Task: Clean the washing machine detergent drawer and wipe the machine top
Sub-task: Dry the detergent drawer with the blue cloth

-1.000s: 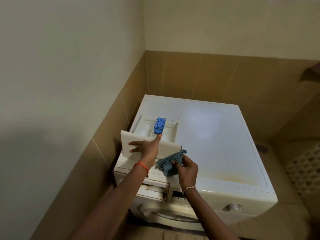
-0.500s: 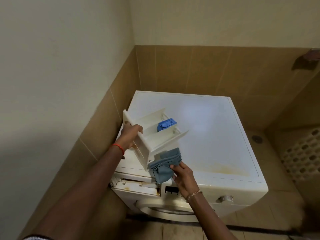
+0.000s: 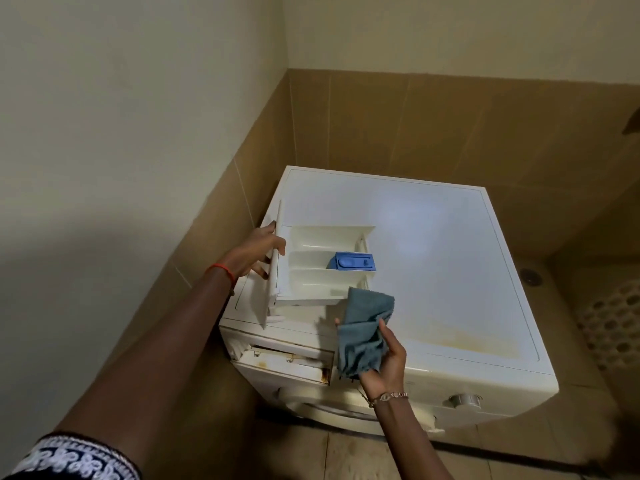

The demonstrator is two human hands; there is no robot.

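A person is standing at a white washing machine tucked into a corner of tan-tiled wall. The detergent drawer is out of its slot and is lying over the near left part of the machine top, its front panel standing on edge to the left and its three compartments pointing right. A blue insert is sitting at the right end of the middle compartment.

The left hand is gripping the drawer's front panel, fingers curled around the panel's edge, thumb on the compartment side. A red band is circling that wrist, and a dark sleeve with white patterning is showing at the near left corner.

The right hand is holding a grey-blue cloth just right of the drawer's near corner, thumb and fingers pinching the bunched fabric, with the loose end hanging down over the machine's front edge. A thin bracelet is sitting on that wrist.

Below the drawer, the empty drawer slot is gaping in the front panel, showing brownish staining inside. A yellowish stain is running along the near right part of the top. A round dial is sticking out of the front at the right, and the door's rim is showing beneath.
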